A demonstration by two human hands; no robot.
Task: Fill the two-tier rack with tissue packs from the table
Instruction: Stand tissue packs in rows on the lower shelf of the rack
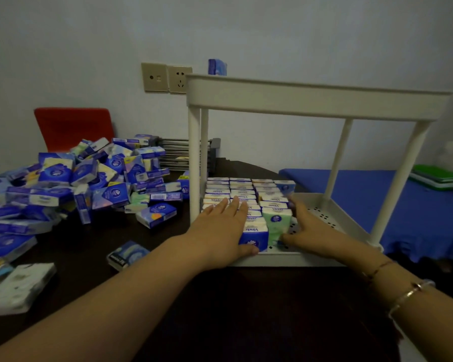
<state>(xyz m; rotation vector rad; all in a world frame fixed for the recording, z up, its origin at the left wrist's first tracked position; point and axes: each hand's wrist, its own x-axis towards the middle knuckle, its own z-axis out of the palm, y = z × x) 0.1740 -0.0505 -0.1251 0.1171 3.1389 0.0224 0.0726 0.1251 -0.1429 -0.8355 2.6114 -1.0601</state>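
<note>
A white two-tier rack (319,99) stands on the dark table. Its lower tier holds several upright tissue packs (242,190) in rows on the left side; the right part of that tier shows bare perforated floor. My left hand (221,229) lies flat with straight fingers over the front-left packs, thumb against a blue pack (254,235). My right hand (309,231) presses with straight fingers against the right side of the rows, next to a green pack (276,223). One blue pack (217,67) stands on the upper tier. A big heap of loose packs (71,184) lies at the left.
A single loose pack (127,254) lies near my left forearm, and paler packs (17,286) sit at the table's left edge. A red chair back (73,126) and a metal rack (186,152) stand behind the heap. A blue-covered bed (424,202) lies to the right.
</note>
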